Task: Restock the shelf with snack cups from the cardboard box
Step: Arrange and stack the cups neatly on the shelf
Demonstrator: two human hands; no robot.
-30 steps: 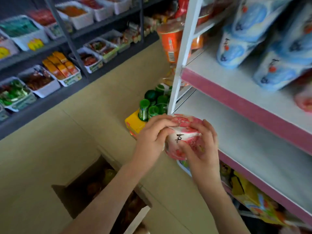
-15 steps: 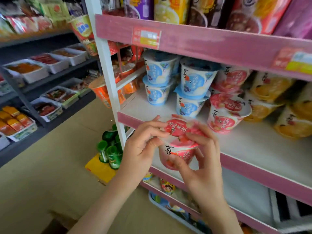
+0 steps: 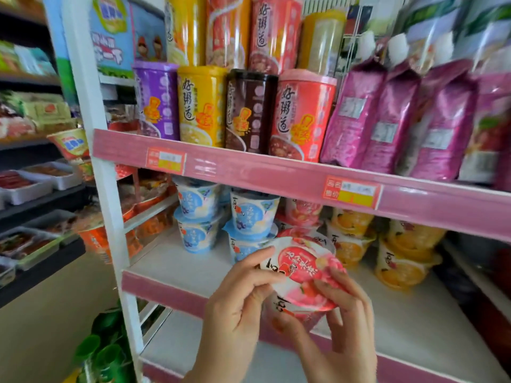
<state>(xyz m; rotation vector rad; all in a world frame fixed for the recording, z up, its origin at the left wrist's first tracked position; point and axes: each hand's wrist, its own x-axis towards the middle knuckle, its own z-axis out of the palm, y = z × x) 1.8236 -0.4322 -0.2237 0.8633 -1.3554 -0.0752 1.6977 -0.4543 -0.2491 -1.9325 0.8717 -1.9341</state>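
A red-and-white snack cup (image 3: 302, 275) with a pink foil lid is held in both hands in front of the pink-edged middle shelf (image 3: 166, 283). My left hand (image 3: 237, 305) pinches its left rim with curled fingers. My right hand (image 3: 340, 324) wraps the cup's right side and underside. On the shelf behind stand stacked blue cups (image 3: 199, 217), red cups (image 3: 302, 212) and orange cups (image 3: 398, 261). The cardboard box is out of view.
The upper shelf (image 3: 276, 172) carries tall porridge tubs (image 3: 201, 106) and purple pouches (image 3: 387, 117). A white upright post (image 3: 110, 205) bounds the rack's left side. Green bottles (image 3: 102, 349) stand low at the left. Dark shelves with trays (image 3: 33, 186) line the far left.
The view rose from the box on the floor up to the shelves. Both hands lifted the red cup from beside the lower shelf to the front of the middle shelf.
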